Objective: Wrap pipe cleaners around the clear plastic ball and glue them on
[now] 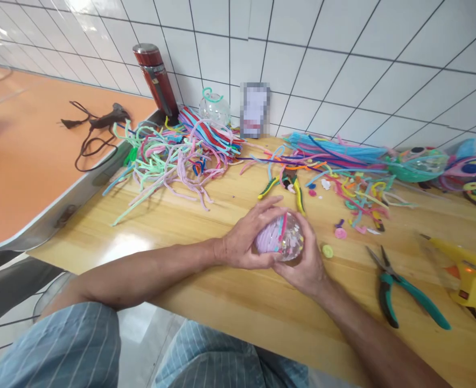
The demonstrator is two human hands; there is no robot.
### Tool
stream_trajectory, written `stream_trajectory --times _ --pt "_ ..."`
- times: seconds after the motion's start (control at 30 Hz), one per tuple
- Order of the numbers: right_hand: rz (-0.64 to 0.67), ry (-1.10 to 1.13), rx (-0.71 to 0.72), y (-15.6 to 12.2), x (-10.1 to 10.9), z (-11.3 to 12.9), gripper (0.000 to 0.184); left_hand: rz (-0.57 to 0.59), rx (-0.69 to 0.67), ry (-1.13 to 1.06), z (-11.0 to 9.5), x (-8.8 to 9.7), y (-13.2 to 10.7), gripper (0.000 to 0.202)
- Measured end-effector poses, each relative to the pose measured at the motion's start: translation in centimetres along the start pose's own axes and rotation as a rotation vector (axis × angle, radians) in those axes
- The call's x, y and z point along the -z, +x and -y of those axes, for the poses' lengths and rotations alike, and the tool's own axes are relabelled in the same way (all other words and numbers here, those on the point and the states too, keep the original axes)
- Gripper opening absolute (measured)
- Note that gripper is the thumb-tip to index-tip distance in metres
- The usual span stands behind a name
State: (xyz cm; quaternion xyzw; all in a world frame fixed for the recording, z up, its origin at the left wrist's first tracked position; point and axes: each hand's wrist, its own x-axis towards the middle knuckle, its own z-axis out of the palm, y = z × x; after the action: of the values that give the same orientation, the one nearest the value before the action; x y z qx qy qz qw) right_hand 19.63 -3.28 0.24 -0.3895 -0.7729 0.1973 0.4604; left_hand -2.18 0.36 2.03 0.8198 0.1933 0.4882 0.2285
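Between my two hands is a clear plastic ball (pixel 292 240), its left side wrapped in lilac pipe cleaner with a pink and a blue strip beside the wrapping. My left hand (pixel 249 237) grips the wrapped side, thumb below and fingers above. Around the clear right side curl the fingers of my right hand (pixel 306 269). Small shiny bits show in or on the clear part. Just beyond my fingers lie yellow-green cutting pliers (pixel 298 196). A yellow-green disc (pixel 327 251) rests right of my right hand.
Teal long-nose pliers (pixel 399 285) and a yellow glue gun (pixel 464 269) lie at the right. Pipe cleaners (pixel 169 156) heap at the back left, near a red thermos (pixel 157 81). A phone (pixel 254 110) leans on the tiled wall. Decorated balls (pixel 419 164) stand back right.
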Motion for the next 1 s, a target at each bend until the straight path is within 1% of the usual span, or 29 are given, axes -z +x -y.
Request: stream_trajectory --times 0.1,0.2,0.3,0.4,0.53,0.73,0.9,1.0 --pt "0.008 0.016 -0.027 0.0 -0.1 -0.1 0.106 0.026 0.023 -0.023 0.1 0.0 0.2 0.085" --pt "0.014 0.053 -0.058 -0.2 -0.2 0.0 0.108 0.015 0.042 -0.055 -0.1 0.0 0.4 0.080" --pt "0.041 0.133 -0.115 -0.4 -0.3 0.2 0.113 0.003 0.039 -0.082 -0.3 0.1 0.5 0.080" --pt "0.063 0.204 -0.201 -0.7 -0.3 0.4 0.120 -0.004 0.065 -0.092 -0.3 0.1 0.3 0.081" --pt "0.093 0.246 -0.285 -1.0 0.0 0.3 0.119 0.004 0.088 -0.112 -0.3 0.0 0.2 0.081" --pt "0.110 0.289 -0.324 -1.0 0.0 0.2 0.118 0.012 0.128 -0.144 -0.3 0.0 0.1 0.077" --pt "0.090 0.263 -0.279 -0.6 -0.1 0.0 0.117 0.030 0.134 -0.157 -0.3 0.1 -0.1 0.074" --pt "0.076 0.233 -0.275 -0.7 -0.2 -0.1 0.118 0.029 0.142 -0.180 -0.3 0.1 -0.1 0.074"
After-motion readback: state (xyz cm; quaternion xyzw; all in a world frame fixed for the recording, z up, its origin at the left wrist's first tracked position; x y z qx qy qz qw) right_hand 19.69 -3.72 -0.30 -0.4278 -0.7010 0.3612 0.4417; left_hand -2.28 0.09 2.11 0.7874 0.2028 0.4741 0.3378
